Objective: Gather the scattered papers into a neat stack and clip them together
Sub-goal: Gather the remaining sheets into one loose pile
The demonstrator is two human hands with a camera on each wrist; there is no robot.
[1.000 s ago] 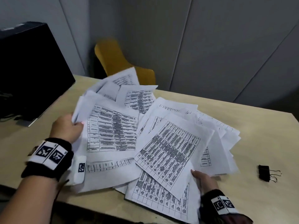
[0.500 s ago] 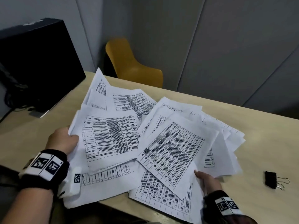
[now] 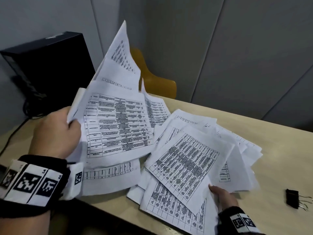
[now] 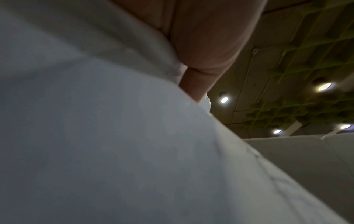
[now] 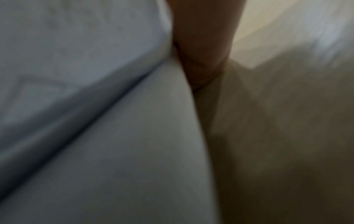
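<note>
Gripping the left edge of a raised sheaf of papers [image 3: 116, 126], your left hand [image 3: 55, 133] tilts it off the desk [image 3: 279, 150]. Your right hand [image 3: 223, 196] pinches the spread sheets at the near edge. A binder clip [image 3: 292, 198] lies near the right edge; a yellow chair [image 3: 159, 83] and black monitor [image 3: 50, 68] stand behind.

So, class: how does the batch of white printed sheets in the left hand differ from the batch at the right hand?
The left-hand sheets are lifted and tilted, gripped by the left hand. The right-hand sheets lie fanned on the beige table, right hand at their edge. Both carry printed tables.
</note>
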